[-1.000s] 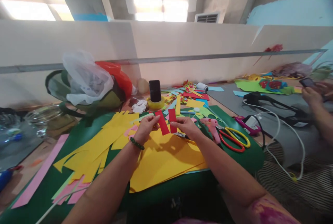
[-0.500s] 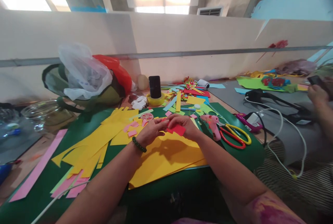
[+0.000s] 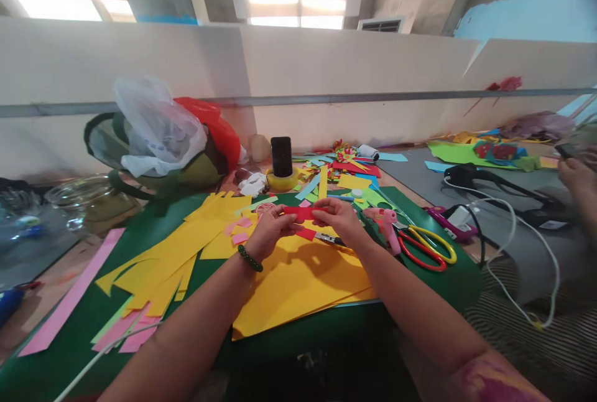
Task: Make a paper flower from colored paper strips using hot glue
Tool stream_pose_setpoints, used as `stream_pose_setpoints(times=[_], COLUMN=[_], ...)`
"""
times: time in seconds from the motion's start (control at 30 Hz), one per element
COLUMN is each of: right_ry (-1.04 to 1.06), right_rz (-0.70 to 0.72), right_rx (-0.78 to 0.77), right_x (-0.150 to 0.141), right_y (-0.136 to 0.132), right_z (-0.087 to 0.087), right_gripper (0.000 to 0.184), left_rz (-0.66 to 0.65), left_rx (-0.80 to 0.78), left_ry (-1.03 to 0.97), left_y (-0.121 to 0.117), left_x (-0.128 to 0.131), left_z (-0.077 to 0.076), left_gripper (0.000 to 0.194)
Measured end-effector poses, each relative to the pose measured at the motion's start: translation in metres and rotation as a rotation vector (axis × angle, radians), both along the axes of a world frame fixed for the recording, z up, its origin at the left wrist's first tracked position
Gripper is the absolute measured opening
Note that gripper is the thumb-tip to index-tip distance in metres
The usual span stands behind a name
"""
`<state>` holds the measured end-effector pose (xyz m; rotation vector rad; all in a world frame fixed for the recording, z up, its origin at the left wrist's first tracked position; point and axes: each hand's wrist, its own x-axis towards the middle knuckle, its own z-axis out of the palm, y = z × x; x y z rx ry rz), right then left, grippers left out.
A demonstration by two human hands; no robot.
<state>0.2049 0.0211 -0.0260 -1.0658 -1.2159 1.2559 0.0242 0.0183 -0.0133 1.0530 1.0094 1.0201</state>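
Note:
Between my two hands a small strip of red paper (image 3: 299, 211) is stretched level above the yellow sheets. My left hand (image 3: 269, 229) pinches its left end, and a green bead bracelet circles that wrist. The right end is pinched by the fingers of my right hand (image 3: 344, 223). Beneath the right hand lie another red paper piece (image 3: 306, 234) and a metal-and-black tool (image 3: 330, 238), partly hidden. Large yellow sheets (image 3: 293, 290) are stacked under both hands. To the left sit small pink paper pieces (image 3: 240, 238).
Right of my hands lie a pink glue gun (image 3: 386, 223) and scissors (image 3: 424, 251) with red and yellow handles. A phone (image 3: 281, 156) stands in a yellow tape roll (image 3: 282, 183). Yellow cutouts (image 3: 163, 259) spread left. At far right, another person's hand (image 3: 578, 172) holds a dark object.
My hands have drawn apart, and the red paper between them now shows flat and stretched. The metal-and-black tool and lower red piece have come into clearer view.

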Motion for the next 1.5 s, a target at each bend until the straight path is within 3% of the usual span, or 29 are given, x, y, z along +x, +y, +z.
stream_pose_setpoints(times=[0.2, 0.5, 0.67, 0.8, 1.03, 1.13, 1.27, 1.5], right_ry=[-0.082, 0.132, 0.185, 0.077, -0.044, -0.083, -0.081, -0.225], right_rz=[0.046, 0.149, 0.154, 0.259, 0.398, 0.393, 0.293, 0.199], right_rx=[0.065, -0.093, -0.109, -0.024, 0.039, 0.016, -0.055, 0.053], right_x=[0.001, 0.012, 0.012, 0.009, 0.008, 0.009, 0.007, 0.001], right_y=[0.000, -0.002, 0.000, -0.003, -0.007, -0.006, -0.007, -0.010], right_z=[-0.001, 0.007, 0.005, 0.003, 0.005, 0.007, 0.008, 0.005], right_gripper=[0.036, 0.033, 0.019, 0.013, 0.013, 0.014, 0.030, 0.032], left_rz=[-0.157, -0.230, -0.316, -0.402, -0.522, -0.509, -0.514, -0.553], left_rx=[0.069, -0.032, -0.052, -0.096, 0.005, 0.068, 0.100, 0.294], left_ry=[0.148, -0.056, -0.033, 0.068, 0.291, 0.367, 0.426, 0.544], left_y=[0.006, 0.011, 0.007, 0.006, 0.006, 0.006, 0.004, -0.001], left_x=[-0.007, -0.022, -0.025, -0.025, -0.021, -0.021, -0.019, -0.011], left_z=[-0.006, 0.004, 0.011, 0.011, 0.002, 0.003, 0.005, 0.003], left_gripper=[0.045, 0.027, 0.038, 0.047, 0.058, 0.058, 0.063, 0.048])
